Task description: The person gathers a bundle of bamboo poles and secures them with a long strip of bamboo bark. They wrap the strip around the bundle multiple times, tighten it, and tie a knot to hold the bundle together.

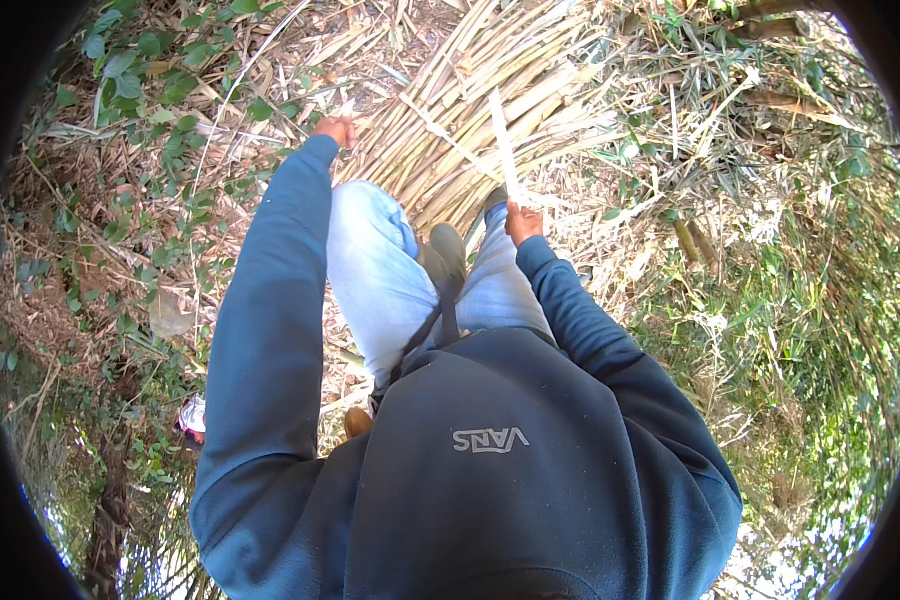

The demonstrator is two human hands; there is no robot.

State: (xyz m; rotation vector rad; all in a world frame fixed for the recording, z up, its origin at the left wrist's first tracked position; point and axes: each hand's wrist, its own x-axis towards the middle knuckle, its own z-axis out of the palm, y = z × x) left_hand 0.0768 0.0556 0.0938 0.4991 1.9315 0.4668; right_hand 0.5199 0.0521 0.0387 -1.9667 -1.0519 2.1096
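My right hand (523, 223) is closed round the lower end of a machete (503, 140), beside my right shin. Its long, pale, sunlit blade points away from me over a large bundle of cut dry stalks (460, 110). A flat strip (445, 133) lies crosswise over the stalks. Just past my left knee, my left hand (338, 130) is at the near left edge of the bundle. Its fingers look curled in, and whatever they may hold is too small to make out.
My legs in light jeans (375, 270) and a dark boot (448, 250) are at the bundle's near end. Leafy vines (175, 85) grow at left. Cut stumps (692, 240) and grass stand at right. A white and dark object (191, 415) lies at lower left.
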